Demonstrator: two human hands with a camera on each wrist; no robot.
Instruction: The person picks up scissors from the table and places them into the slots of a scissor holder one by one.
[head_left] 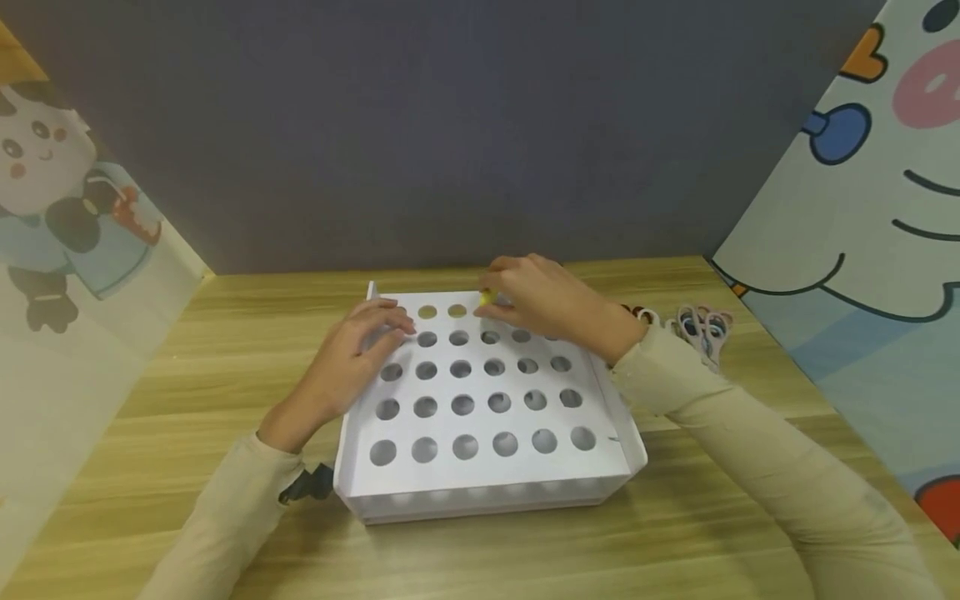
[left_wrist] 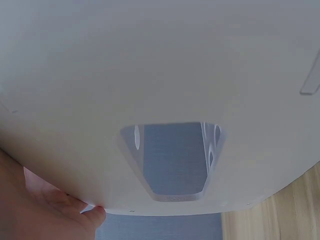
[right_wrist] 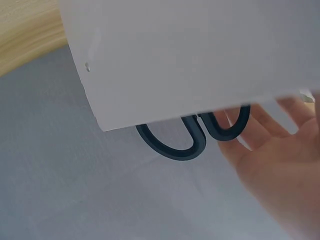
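A white rack point(head_left: 480, 467) with rows of round holes stands on the table. My left hand point(head_left: 352, 350) reaches over its left side, fingers resting on the top panel near the back corner. In the left wrist view these fingers point(left_wrist: 92, 217) touch the rack's edge, beside a cut-out opening. Over the back row, my right hand point(head_left: 540, 300) pinches a small yellow object point(head_left: 488, 297), mostly hidden by the fingers. In the right wrist view, dark scissors handles point(right_wrist: 182, 154) show past the rack's panel point(right_wrist: 190, 65), against the right fingers. Whether they belong to the yellow object, I cannot tell.
Several scissors point(head_left: 705, 329) lie on the table right of the rack, partly behind the right forearm. A dark item point(head_left: 309, 483) shows beside the left sleeve. A grey wall point(head_left: 465, 133) rises behind, with cartoon panels at both sides.
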